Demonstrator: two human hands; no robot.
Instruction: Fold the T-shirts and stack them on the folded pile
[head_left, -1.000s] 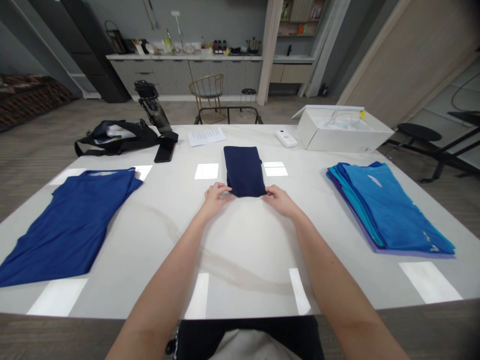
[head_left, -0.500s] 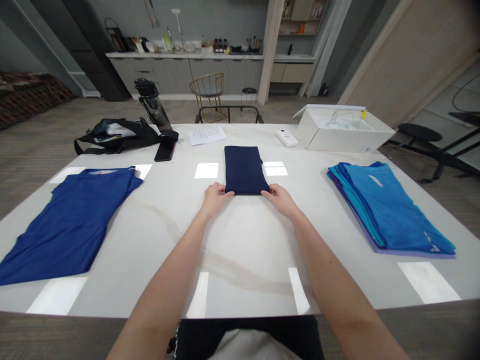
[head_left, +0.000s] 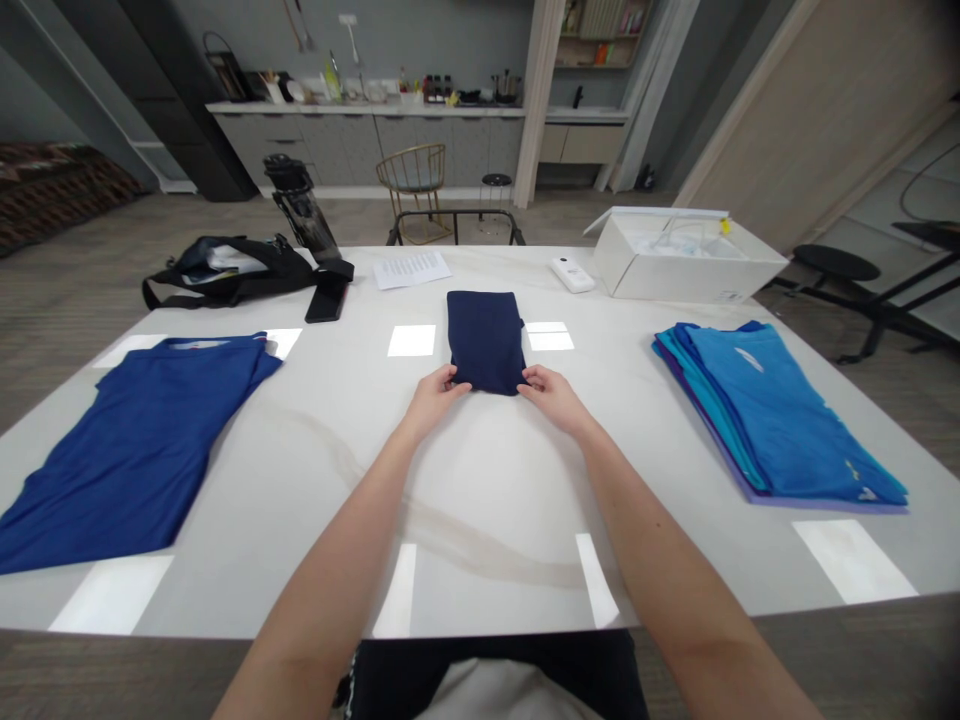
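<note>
A navy folded garment (head_left: 486, 340) lies in a compact rectangle at the middle of the white table (head_left: 480, 500). My left hand (head_left: 439, 395) pinches its near left corner, thumb on top and fingers at the side. At the near right corner my right hand (head_left: 553, 392) pinches the cloth the same way. The near edge bows slightly between the two hands. To the left a blue shirt (head_left: 150, 440) is spread out, apart from my hands. On the right sits a stack of folded blue and purple shirts (head_left: 787, 410).
Along the far side are a black bag (head_left: 232, 275), a phone (head_left: 328, 300), a dark bottle (head_left: 300, 208), a printed paper sheet (head_left: 412, 270), a small white device (head_left: 573, 275) and an open white box (head_left: 686, 265). A black-framed chair (head_left: 457, 215) stands beyond the table.
Both hands have moved slightly closer together on the navy garment. Its near edge has narrowed and gone from straight to slightly bowed. The view has shifted a little.
</note>
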